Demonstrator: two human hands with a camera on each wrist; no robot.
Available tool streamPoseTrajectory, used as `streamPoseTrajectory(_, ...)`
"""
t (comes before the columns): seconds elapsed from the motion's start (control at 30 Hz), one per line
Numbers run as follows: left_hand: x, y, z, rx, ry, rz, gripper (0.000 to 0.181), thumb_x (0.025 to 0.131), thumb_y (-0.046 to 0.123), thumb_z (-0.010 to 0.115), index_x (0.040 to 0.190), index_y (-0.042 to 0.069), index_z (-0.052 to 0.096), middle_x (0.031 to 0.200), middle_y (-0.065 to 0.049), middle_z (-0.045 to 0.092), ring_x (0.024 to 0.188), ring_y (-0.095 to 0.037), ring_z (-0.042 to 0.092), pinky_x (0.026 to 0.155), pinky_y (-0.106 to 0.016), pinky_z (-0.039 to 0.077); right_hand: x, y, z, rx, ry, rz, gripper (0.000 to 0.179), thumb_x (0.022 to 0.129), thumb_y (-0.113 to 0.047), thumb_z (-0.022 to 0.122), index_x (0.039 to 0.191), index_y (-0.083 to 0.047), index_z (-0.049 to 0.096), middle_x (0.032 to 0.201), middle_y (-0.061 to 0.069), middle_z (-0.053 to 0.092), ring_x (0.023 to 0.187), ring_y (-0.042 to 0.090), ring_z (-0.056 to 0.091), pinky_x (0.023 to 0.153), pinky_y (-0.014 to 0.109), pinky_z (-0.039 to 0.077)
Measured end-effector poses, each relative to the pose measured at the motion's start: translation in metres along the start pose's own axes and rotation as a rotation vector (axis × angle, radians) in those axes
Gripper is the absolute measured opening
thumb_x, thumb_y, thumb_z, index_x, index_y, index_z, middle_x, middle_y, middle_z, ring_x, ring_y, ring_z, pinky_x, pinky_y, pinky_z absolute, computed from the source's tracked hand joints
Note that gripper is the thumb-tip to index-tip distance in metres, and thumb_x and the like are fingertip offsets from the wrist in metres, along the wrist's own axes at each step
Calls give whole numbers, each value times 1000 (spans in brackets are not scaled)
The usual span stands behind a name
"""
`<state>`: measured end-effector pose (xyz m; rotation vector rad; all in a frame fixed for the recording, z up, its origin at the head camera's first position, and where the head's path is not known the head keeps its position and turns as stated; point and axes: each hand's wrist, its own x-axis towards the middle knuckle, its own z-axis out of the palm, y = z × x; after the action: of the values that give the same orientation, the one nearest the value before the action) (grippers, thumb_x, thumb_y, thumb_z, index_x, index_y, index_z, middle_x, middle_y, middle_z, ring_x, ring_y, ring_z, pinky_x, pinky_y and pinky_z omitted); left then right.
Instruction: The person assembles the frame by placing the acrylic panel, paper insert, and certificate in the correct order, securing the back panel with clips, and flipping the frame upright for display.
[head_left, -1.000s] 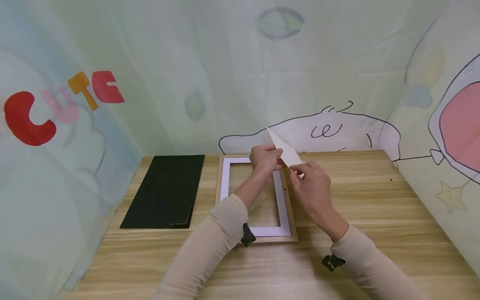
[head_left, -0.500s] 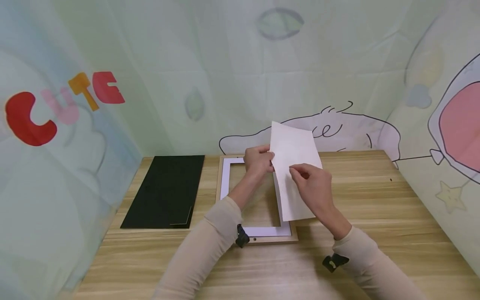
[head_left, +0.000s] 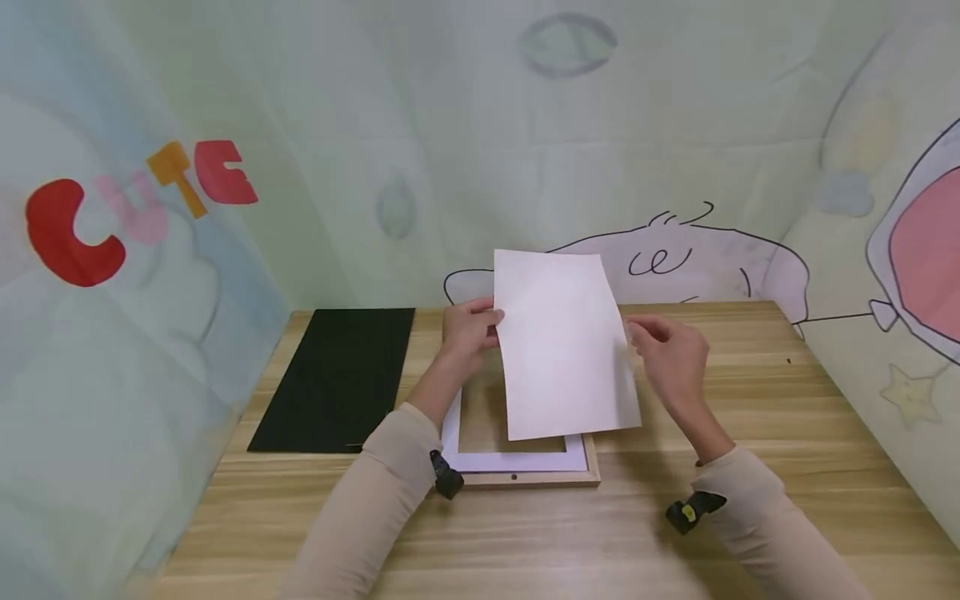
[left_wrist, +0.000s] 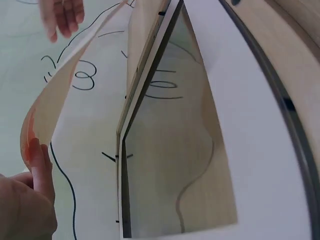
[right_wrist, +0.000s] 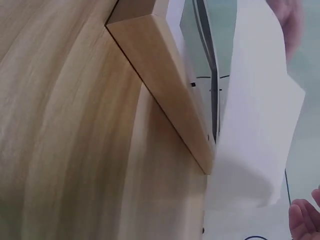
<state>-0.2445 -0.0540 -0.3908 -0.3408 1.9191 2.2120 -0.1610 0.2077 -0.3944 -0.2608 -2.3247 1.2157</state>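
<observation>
Nearest, two pale sleeves (head_left: 360, 500) reach forward over the bench (head_left: 540, 533), cut off by the lower edge of the head view, each with a small black device (head_left: 446, 477) at the cuff. Beyond them lies the wooden frame (head_left: 593, 462) with its white mat (head_left: 513, 461), the far right part of both hidden in the head view by a blank white sheet (head_left: 562, 350). The sheet is held up over the frame, tilted and slightly bowed. The left hand (head_left: 467, 332) grips its left edge—thumb in front, the other fingers clamped behind and partly covered by it. The right hand (head_left: 675, 354), wrist bent inward, is just beside the opposite edge, its fingers loosely curled; both wrist views show it apart from the sheet. It is blurred in the left wrist view and cut off in the right. To the left lies a black board (head_left: 341, 379), its near right corner close to the left sleeve. Farthest is a printed backdrop (head_left: 450, 167)—its pink balloon (head_left: 933, 242) cropped at the right.
</observation>
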Motion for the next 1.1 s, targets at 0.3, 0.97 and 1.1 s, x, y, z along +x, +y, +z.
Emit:
streamPoseTrajectory(0.3, 4, -5, -26, -60, -5, -49, 30, 82, 3, 68, 111, 9, 67, 101, -12, 68, 77, -17, 67, 64, -29, 56, -1, 16, 7, 153, -230, 237, 31, 86, -33, 65, 107, -11, 69, 101, 12, 70, 78, 23, 69, 68, 34, 56)
streamPoseTrajectory(0.97, 8, -36, -62, 501, 209, 104, 18, 81, 23, 73, 97, 16, 71, 83, -5, 67, 57, -17, 62, 51, -28, 52, -19, 21, 44, 336, -480, 528, 32, 85, -19, 68, 112, -3, 64, 70, -5, 68, 62, 13, 65, 64, 34, 56)
streamPoseTrajectory(1.1, 8, -41, -65, 651, 291, 170, 11, 81, 28, 72, 85, 18, 72, 75, -2, 67, 60, -18, 59, 51, -28, 48, -24, 19, 51, 322, -479, 558, 32, 84, -21, 69, 111, -5, 64, 72, -3, 67, 62, 13, 64, 63, 32, 55)
